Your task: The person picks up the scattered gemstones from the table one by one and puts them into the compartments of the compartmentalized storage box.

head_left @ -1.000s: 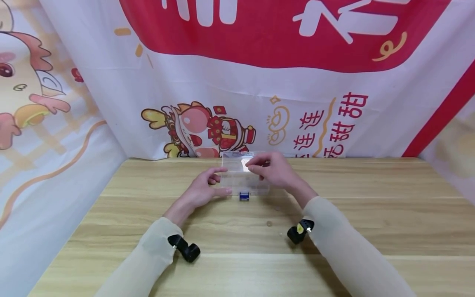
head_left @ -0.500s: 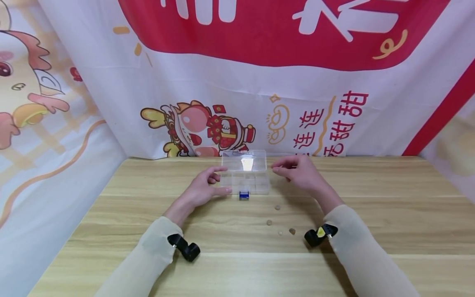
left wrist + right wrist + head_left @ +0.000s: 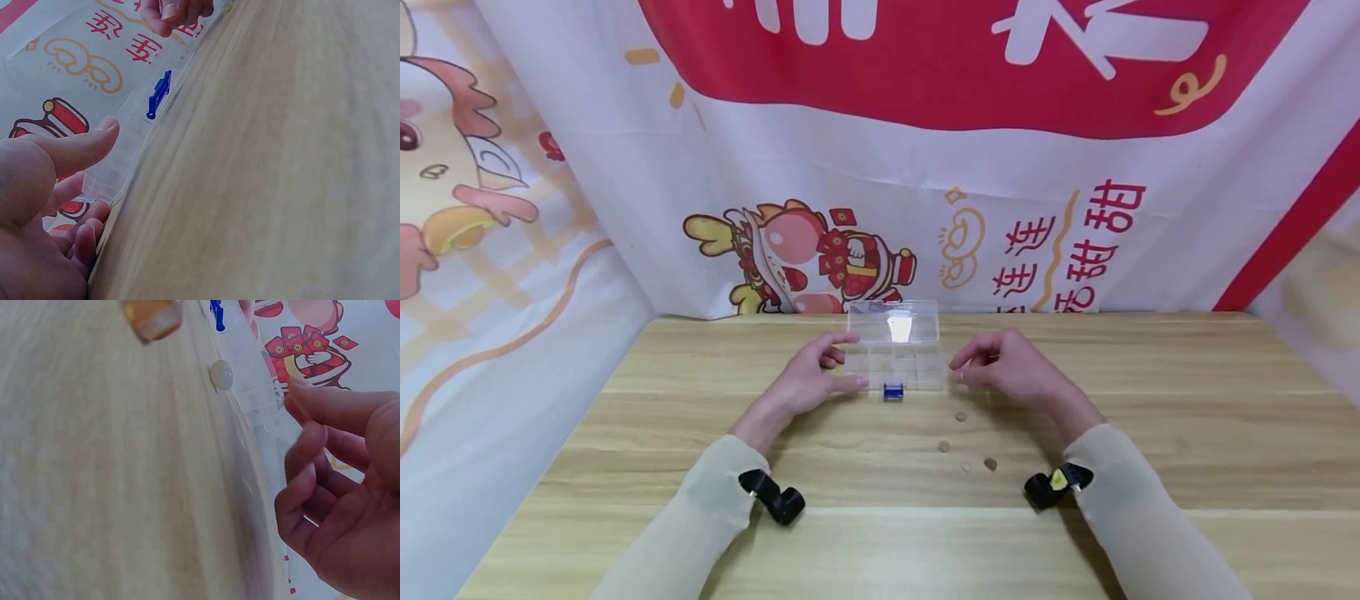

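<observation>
A clear plastic compartment box (image 3: 904,375) stands at the back of the table, its lid (image 3: 880,322) raised and leaning back. A blue latch (image 3: 893,392) sits at its front. At the box's left end, my left hand (image 3: 808,379) holds it, thumb along the front and index finger toward the back. Just beyond the right end is my right hand (image 3: 1011,367), fingers loosely curled; nothing shows between them. In the right wrist view, the thumb (image 3: 337,409) overlaps the box's edge; contact is unclear. Small stones lie in front, including a grey one (image 3: 960,417) and a brown one (image 3: 991,464).
The wooden table (image 3: 865,550) ends at a printed cloth backdrop (image 3: 820,167) right behind the box. Two paler stones, one tan (image 3: 943,447) and one whitish (image 3: 966,467), lie nearer the front. A black wrist camera (image 3: 778,502) hangs from the left sleeve.
My right hand has moved right, from over the box to beside its right end, then slightly down toward me. Stones it covered now show. My left hand keeps its place.
</observation>
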Demonstrator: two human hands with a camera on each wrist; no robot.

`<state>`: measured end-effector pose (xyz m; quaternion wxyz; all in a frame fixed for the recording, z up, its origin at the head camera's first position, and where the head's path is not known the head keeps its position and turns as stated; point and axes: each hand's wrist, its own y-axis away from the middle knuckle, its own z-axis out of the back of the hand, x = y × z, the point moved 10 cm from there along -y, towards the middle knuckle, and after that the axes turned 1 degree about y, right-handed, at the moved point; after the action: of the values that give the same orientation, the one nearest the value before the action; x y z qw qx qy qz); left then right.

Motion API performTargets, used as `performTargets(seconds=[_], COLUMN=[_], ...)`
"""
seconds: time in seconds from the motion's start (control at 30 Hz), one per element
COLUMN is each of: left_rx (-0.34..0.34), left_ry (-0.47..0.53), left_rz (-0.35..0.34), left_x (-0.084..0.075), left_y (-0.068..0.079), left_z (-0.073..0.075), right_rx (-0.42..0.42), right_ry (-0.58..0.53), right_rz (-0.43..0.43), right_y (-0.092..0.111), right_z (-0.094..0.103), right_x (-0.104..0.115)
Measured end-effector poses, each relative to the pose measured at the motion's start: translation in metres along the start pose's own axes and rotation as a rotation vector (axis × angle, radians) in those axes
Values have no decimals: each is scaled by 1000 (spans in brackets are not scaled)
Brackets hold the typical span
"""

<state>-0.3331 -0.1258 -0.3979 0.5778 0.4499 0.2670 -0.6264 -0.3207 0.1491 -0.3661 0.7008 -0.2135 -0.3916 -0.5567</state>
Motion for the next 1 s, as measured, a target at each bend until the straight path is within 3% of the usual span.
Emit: performTargets(seconds=[0.63, 1.0], left_rx=[2, -1], left_ry=[11, -4], left_rz=[7, 7], left_x=[0, -1], left_y=[-2, -1], left_z=[0, 0], right_rx=[298, 328], right_ry=[35, 53], right_rz=[7, -28], right_y=[9, 12], right_z=[-26, -30], right_x=[-2, -3])
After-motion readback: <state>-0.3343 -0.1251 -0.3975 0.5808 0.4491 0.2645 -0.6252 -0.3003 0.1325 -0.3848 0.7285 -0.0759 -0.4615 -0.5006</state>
